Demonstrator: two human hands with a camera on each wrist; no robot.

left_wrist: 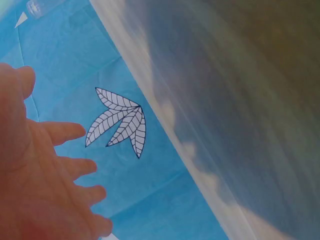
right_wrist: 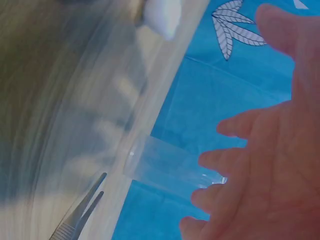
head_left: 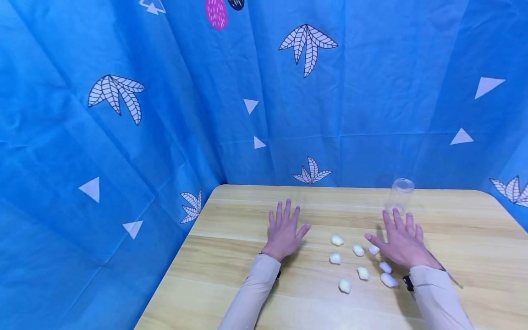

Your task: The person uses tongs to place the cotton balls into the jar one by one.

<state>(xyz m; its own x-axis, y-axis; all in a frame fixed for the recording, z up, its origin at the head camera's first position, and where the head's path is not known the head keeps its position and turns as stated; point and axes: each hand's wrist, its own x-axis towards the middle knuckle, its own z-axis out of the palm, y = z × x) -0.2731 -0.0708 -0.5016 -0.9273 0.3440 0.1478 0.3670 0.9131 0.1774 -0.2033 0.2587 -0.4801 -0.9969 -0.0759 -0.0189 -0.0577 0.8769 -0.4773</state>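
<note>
Sleeves [head_left: 249,293] forward, we're holding left hand [head_left: 284,236] and right hand [head_left: 403,243] spread wide, empty; cotton balls [head_left: 344,286] are lying between, tweezers [right_wrist: 66,229] and clear cup [right_wrist: 165,162] near the right one. We're probably needing a light pinch.

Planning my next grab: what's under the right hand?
Partly covered in the head view: tweezers and a cotton ball. The right wrist view reveals the tweezers' tips; anything else directly under the right hand I can't see.

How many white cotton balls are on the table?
8. Head view: three cotton balls at left, two in the middle, three by the right hand. More may be hidden beneath that hand.
</note>
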